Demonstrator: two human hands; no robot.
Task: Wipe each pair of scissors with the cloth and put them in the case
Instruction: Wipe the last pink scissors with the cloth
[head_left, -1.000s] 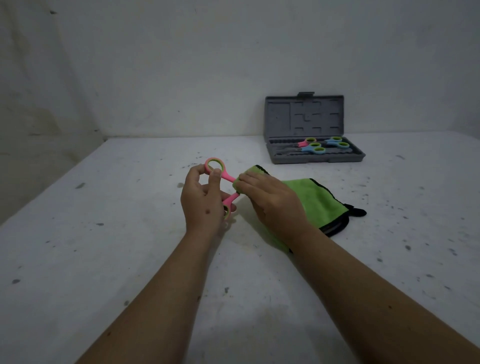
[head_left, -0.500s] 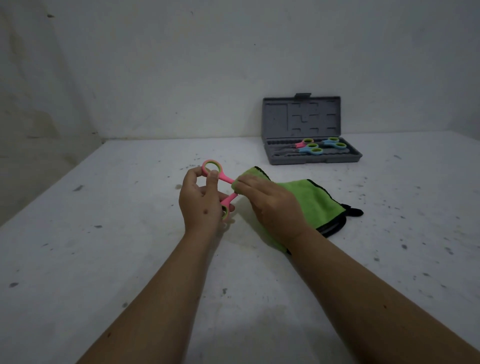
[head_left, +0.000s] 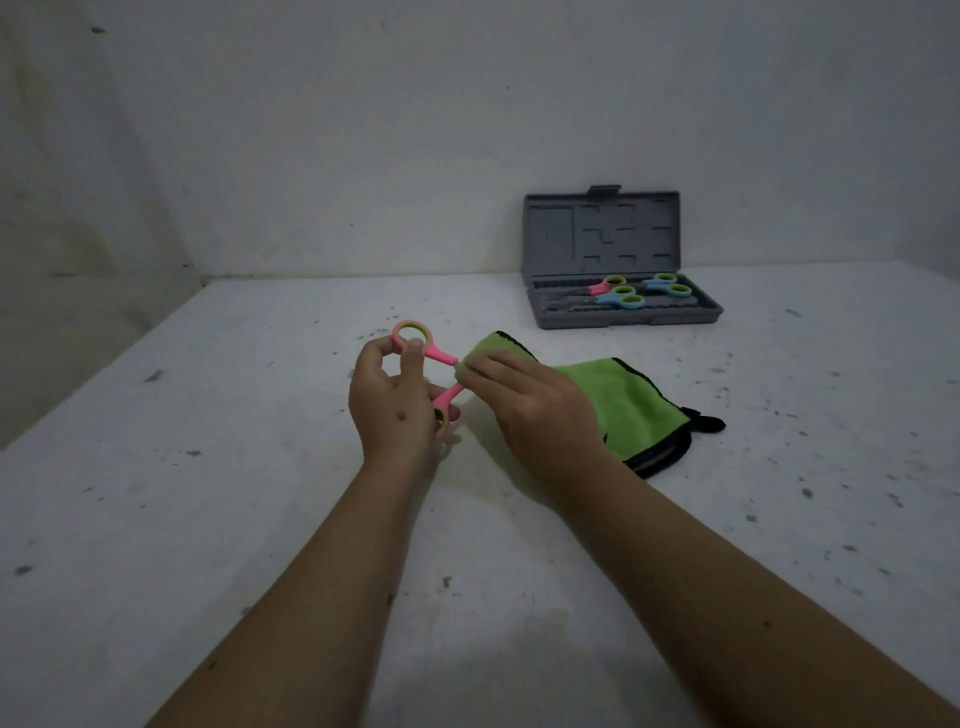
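My left hand (head_left: 387, 410) holds the pink scissors (head_left: 434, 371) by their spread handles, grip curled round the loops, blades pointing right and hidden inside the green cloth (head_left: 602, 400). My right hand (head_left: 524, 405) pinches that cloth around them just above the desk (head_left: 208, 519). Farther back, the grey case (head_left: 623, 312) stands open, two pairs of scissors (head_left: 641, 292) lying lengthwise in its tray. I can read no writing.
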